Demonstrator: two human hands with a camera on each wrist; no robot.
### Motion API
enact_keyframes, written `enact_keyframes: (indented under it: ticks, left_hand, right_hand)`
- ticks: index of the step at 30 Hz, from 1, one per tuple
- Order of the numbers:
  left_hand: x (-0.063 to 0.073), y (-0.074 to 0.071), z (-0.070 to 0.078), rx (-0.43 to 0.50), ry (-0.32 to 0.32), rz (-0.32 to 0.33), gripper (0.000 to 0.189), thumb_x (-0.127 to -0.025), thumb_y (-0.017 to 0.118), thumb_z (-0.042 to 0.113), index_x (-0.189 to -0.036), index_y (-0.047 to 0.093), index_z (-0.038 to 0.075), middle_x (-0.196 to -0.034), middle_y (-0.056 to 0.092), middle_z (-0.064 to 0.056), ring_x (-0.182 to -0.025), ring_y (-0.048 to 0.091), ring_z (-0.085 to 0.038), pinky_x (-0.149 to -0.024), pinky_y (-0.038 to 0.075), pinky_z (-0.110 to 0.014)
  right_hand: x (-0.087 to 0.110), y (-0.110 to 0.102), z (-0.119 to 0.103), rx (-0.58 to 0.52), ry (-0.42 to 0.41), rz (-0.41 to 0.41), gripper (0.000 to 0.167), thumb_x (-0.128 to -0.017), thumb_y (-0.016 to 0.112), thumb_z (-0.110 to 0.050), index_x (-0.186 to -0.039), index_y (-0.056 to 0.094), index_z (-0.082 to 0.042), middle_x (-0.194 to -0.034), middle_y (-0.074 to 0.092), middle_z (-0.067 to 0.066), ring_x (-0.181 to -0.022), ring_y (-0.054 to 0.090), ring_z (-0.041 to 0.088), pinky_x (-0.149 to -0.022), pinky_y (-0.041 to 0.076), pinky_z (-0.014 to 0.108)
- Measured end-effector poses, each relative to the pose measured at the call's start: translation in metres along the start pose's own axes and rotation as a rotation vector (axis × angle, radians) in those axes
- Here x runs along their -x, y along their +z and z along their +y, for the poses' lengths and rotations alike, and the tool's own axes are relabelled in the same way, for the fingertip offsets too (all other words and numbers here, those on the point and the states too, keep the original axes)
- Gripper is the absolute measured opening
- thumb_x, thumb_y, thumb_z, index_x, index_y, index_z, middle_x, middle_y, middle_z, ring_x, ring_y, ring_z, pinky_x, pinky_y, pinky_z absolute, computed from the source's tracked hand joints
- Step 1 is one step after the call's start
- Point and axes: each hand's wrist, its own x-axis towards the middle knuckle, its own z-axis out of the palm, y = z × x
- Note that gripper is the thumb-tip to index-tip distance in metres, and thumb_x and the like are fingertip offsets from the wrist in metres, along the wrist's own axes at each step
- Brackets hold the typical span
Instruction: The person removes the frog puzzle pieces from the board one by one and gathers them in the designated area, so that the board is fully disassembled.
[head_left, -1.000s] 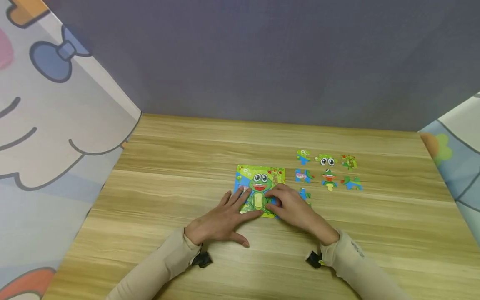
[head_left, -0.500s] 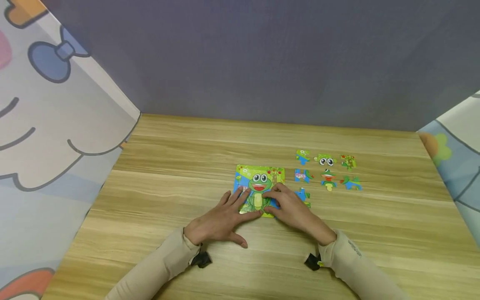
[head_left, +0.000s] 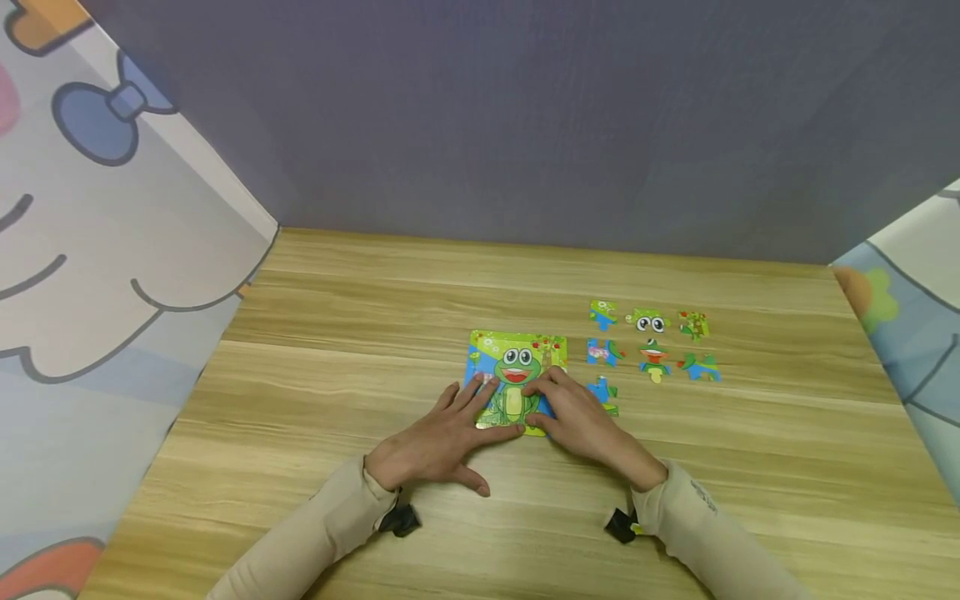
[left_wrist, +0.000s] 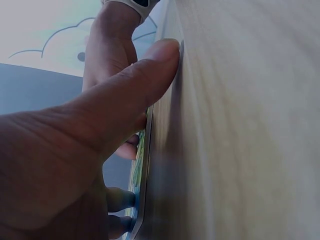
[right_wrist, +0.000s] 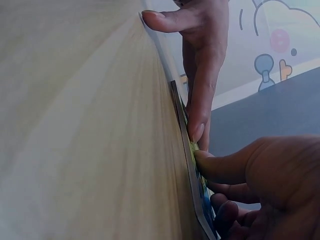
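Note:
A square frog puzzle (head_left: 517, 350) lies flat on the wooden table, its green frog picture partly covered by both hands. My left hand (head_left: 438, 437) spreads its fingers over the puzzle's lower left, fingertips resting on it, with the thumb out over the table. My right hand (head_left: 577, 417) bends its index finger and thumb onto the puzzle's lower right, pinching at its surface; the spot between them is hidden. In the right wrist view the thumb (right_wrist: 220, 167) meets the puzzle's face close to a left fingertip. The left wrist view shows the puzzle's thin edge (left_wrist: 145, 155) beneath the fingers.
Several loose puzzle pieces lie in rows right of the puzzle, among them one with eyes (head_left: 649, 322) and one with a mouth (head_left: 655, 362). A lower piece (head_left: 602, 396) sits just beyond the right hand. A grey panel (head_left: 555, 125) borders the table's back.
My right fingers have shifted slightly left over the puzzle during the past second. The left hand stays spread in the same place, and the loose pieces keep their arrangement.

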Motion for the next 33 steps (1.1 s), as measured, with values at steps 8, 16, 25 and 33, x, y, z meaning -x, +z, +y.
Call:
enact_keyframes:
  ticks: [8, 16, 25, 33]
  left_hand:
    - [0.0003, -0.0004, 0.0004, 0.004, -0.008, -0.009, 0.09, -0.075, 0.073, 0.063, -0.153, 0.041, 0.033, -0.165, 0.012, -0.03, -0.154, 0.012, -0.049, -0.114, 0.03, -0.068]
    - [0.0003, 0.0009, 0.0002, 0.004, 0.0, -0.008, 0.09, -0.076, 0.072, 0.064, -0.154, 0.041, 0.032, -0.165, 0.012, -0.031, -0.154, 0.012, -0.05, -0.114, 0.029, -0.069]
    - [0.0004, 0.0019, -0.0005, 0.014, -0.009, -0.02, 0.088, -0.076, 0.071, 0.065, -0.153, 0.041, 0.033, -0.166, 0.01, -0.029, -0.155, 0.009, -0.048, -0.115, 0.028, -0.067]
    - [0.0003, 0.0018, -0.0005, 0.012, -0.008, -0.015, 0.088, -0.076, 0.072, 0.063, -0.153, 0.042, 0.033, -0.166, 0.01, -0.029, -0.155, 0.009, -0.048, -0.114, 0.029, -0.068]
  right_hand:
    - [0.0006, 0.0005, -0.0009, -0.015, 0.009, 0.011, 0.032, -0.088, 0.078, -0.022, -0.116, 0.068, -0.011, -0.116, 0.06, 0.006, -0.1, 0.064, 0.021, -0.085, 0.054, 0.043]
    - [0.0018, 0.0007, -0.0019, -0.03, 0.004, 0.038, 0.033, -0.085, 0.08, -0.02, -0.114, 0.068, -0.011, -0.116, 0.062, 0.005, -0.104, 0.065, 0.023, -0.088, 0.055, 0.046]
    - [0.0032, -0.0016, -0.0023, -0.064, -0.057, 0.096, 0.022, -0.088, 0.076, -0.015, -0.108, 0.069, -0.012, -0.103, 0.069, 0.001, -0.085, 0.062, 0.011, -0.074, 0.053, 0.029]
    - [0.0006, -0.0043, 0.0014, -0.173, -0.091, 0.097, 0.011, -0.092, 0.07, -0.006, -0.102, 0.073, -0.009, -0.083, 0.071, -0.003, -0.069, 0.053, -0.001, -0.063, 0.047, 0.019]
